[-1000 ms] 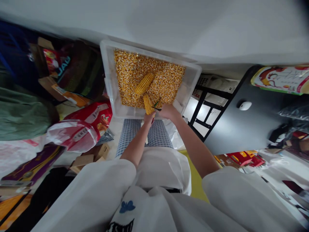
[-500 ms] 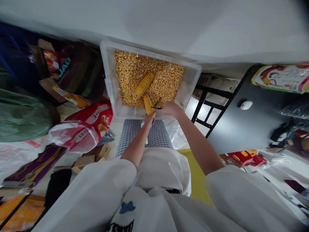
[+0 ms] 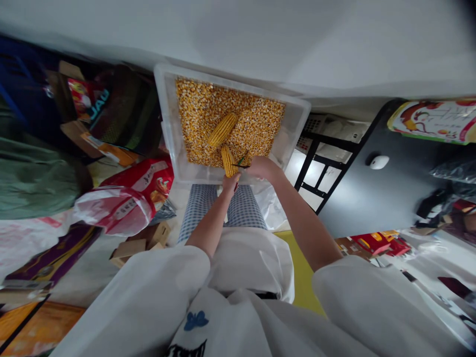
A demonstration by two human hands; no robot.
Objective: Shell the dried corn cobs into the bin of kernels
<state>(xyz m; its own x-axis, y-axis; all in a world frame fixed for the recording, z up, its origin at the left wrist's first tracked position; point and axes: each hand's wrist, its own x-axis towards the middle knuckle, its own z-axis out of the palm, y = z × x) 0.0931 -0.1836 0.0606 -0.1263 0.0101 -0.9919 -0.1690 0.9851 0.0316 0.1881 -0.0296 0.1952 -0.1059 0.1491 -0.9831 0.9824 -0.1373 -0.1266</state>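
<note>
The left hand (image 3: 229, 183) is closing around the near end of a corn cob (image 3: 228, 161) over the near side of the plastic bin (image 3: 169, 134), the cob's long axis running away from the person and its far end pointing slightly left. The right hand (image 3: 259, 167) is curling around a thin dark tool (image 3: 239, 166) that is pointing left across the cob, finger details being too small to tell. Another cob (image 3: 222, 129) is lying diagonally on the kernels (image 3: 258, 116), its far end pointing right.

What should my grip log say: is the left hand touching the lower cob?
Touching; the head view shows the left hand gripping the lower cob's near end.
</note>
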